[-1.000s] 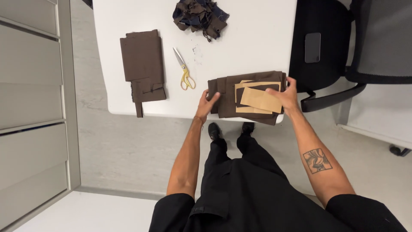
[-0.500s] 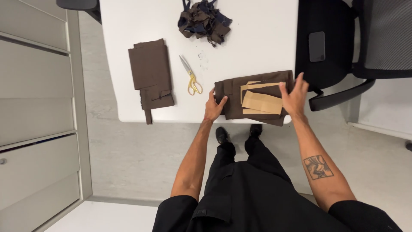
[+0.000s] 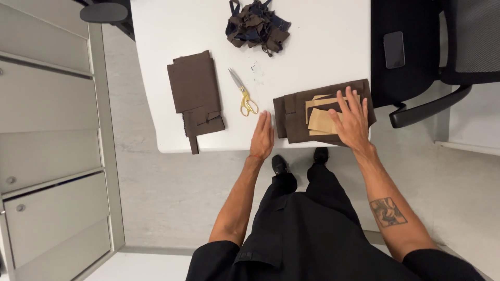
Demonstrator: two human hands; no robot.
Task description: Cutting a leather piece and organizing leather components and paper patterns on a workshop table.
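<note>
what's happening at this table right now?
A person stands at a white table, seen from above. The right hand lies flat, fingers spread, on tan paper pieces atop a folded stack of brown fabric near the table's front edge. The left hand rests open on the bare tabletop just left of that stack. Yellow-handled scissors, a second brown fabric stack and a heap of dark scraps lie untouched. A phone sits on the black chair alongside.

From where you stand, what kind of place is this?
Probably a sewing or craft workroom in an office-like space: cut brown fabric pieces, yellow-handled scissors and a pile of fabric scraps lie on a white table, beside grey drawers.
</note>
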